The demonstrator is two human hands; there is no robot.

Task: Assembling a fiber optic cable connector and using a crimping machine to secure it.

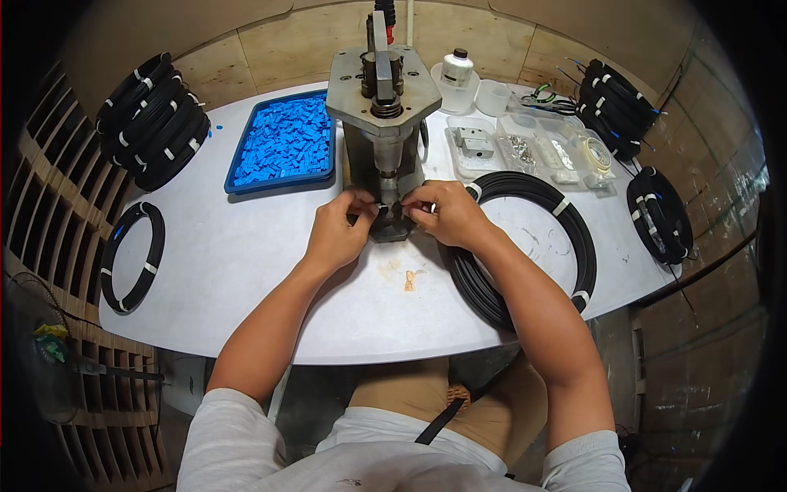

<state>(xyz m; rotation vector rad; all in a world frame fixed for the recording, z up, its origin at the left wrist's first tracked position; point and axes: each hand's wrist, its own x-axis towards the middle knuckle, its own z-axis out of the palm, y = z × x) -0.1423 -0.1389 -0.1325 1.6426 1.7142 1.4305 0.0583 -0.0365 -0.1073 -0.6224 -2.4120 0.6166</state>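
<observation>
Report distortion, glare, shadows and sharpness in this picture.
Head view: fisheye distortion bows the slatted stack at left, corners black; head view: streaky glare on plastic wrap at right; head view: soft shadow on the table beside the left forearm; head view: fingers fairly sharp, their grip too small to read.

A grey metal bench press [384,90] is standing on a white, curved-edged table [246,303]. Just left of the press, a blue rectangular plastic tray [279,186] is holding small blue rectangular pieces [283,139]; farther left, black ring-shaped cable coils [156,123] are standing stacked, while a single black cable ring [158,238] is lying in front of them. Right of the press, a large black round cable coil [584,246] is lying; behind that coil, a clear rectangular plastic box [519,123] is sitting. Behind-right of the press, a white dark-capped bottle [457,72] is apparently standing inside a translucent plastic tub [449,100].
</observation>
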